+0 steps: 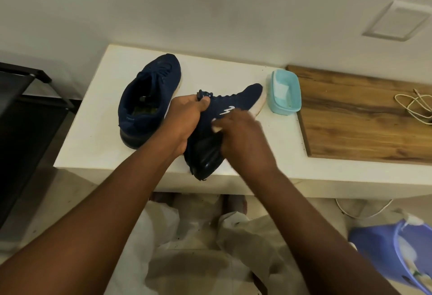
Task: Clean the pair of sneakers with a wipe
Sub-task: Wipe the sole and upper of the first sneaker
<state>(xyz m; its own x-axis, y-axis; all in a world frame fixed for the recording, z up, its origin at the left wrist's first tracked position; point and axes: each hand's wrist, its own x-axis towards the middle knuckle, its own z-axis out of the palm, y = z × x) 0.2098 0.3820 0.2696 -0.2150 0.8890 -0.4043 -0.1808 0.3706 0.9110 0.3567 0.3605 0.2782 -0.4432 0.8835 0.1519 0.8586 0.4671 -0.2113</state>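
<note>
Navy sneaker (233,105), lying on the white surface (93,135): left hand (184,121) clamped round its collar, right hand (243,140) pressing a pinched white wipe (217,128) to its side. Second sneaker (149,98) stands just beside, unheld. Judged: cleaning under way; second sneaker's state unclear.

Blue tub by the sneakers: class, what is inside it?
Inside the blue tub lies a white sheet, probably a wipe. The tub's near wall hides part of its floor; any liquid cannot be told.

White zigzag logo (227,110) on navy sneaker (247,95); no legible text.
</note>
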